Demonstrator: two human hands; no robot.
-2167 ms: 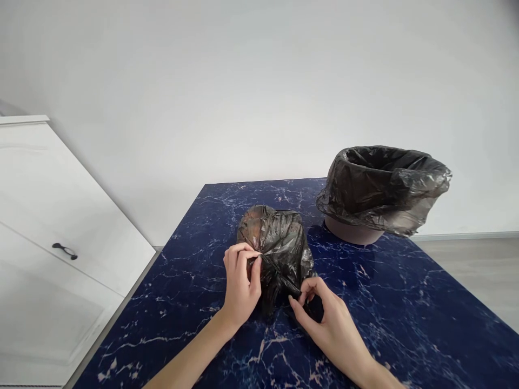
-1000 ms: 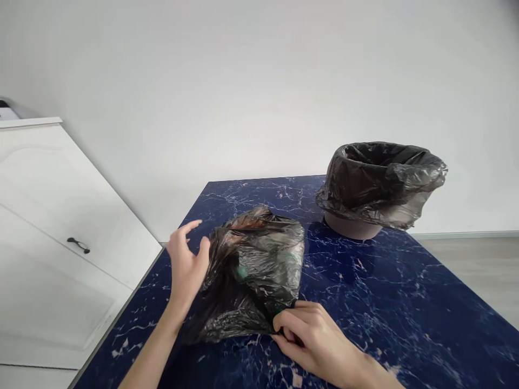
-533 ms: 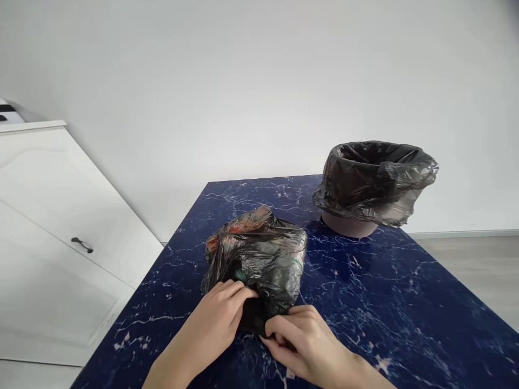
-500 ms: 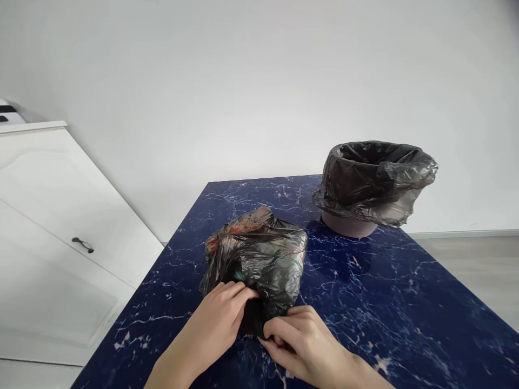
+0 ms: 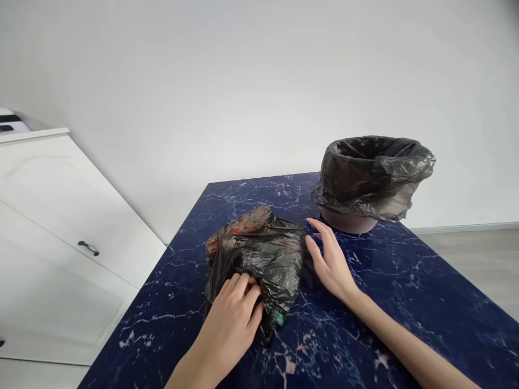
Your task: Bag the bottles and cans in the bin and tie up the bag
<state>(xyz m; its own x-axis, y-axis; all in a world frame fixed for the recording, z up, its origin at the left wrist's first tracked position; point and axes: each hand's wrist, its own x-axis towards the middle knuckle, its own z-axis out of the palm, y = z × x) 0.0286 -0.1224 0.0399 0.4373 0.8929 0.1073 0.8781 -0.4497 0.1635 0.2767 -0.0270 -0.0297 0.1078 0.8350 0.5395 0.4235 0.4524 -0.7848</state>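
A thin black plastic garbage bag lies bunched on the blue table, with orange and green contents showing faintly through it. My left hand is closed on its near, gathered edge, fingers curled into the plastic; the fingertips are partly hidden. On the bag's right side, my right hand has its fingers stretched out and apart, close beside the bag and holding nothing. Whether its fingertips touch the plastic I cannot tell.
A trash bin lined with another black bag stands at the table's far right. The blue marbled table reaches the white wall behind. To the left is a white cabinet with a dark handle.
My right hand has let go of the bag's near edge and moved up to its right side, opening. My left hand stays at the near edge, slightly shifted to the right.
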